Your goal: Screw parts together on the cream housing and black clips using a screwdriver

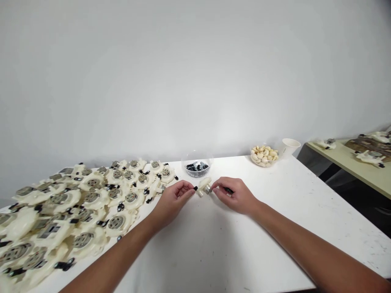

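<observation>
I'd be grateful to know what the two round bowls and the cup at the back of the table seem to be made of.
Bowl of black parts: clear, glossy, probably plastic; the wall shows through.
Bowl of cream pieces: also see-through, likely plastic, though glass is possible.
Cup: smooth, matte white, perhaps paper or plastic.

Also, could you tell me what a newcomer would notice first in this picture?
Probably the large heap of cream-coloured parts with grey round centres, spread over the left side of the white table. Next, the two hands, which meet around a small cream piece near the middle. Behind them stands a clear bowl of small black parts.
</observation>
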Available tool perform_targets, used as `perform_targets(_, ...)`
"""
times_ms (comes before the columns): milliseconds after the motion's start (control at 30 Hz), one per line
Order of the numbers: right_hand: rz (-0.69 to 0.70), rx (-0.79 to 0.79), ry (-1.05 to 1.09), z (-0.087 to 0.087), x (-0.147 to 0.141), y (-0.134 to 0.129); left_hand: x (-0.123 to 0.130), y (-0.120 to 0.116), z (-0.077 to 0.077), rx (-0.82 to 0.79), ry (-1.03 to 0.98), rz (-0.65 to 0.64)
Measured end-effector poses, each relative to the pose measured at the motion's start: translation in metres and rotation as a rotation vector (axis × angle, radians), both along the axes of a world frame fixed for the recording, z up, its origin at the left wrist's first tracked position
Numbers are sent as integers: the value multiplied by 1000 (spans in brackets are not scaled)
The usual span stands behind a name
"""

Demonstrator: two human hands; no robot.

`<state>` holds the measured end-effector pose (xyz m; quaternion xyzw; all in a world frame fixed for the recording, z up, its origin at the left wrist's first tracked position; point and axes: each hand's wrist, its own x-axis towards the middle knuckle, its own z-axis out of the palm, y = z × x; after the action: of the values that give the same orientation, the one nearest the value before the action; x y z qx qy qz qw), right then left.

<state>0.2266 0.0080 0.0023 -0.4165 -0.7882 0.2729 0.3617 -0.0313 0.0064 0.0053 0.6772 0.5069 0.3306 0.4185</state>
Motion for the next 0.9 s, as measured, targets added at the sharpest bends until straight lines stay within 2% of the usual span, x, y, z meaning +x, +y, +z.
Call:
perform_targets(133, 215, -49, -105, 1, -11, -15, 2, 0, -2, 34, 44, -25)
perform_targets(200, 268, -66, -166, -2, -15, -18, 1, 2, -2, 55, 73, -36)
perform_targets(267, 226, -61, -216, -7, -17, -18, -1, 4, -1, 79, 103, -28)
perform_targets(400, 56, -82, -256, -12, -14, -12, -8, 8, 1, 135, 182, 14)
perform_targets(533, -25, -121, -223, -11, -11, -8, -9, 9, -2, 196, 275, -43)
perform_targets(700, -8, -127, -196, -8, -10, -5, -5, 5, -4, 264, 337, -168)
perform_targets(900, 25, -134, -149, -4, -8, -2, -10, 6, -6, 300, 375, -212)
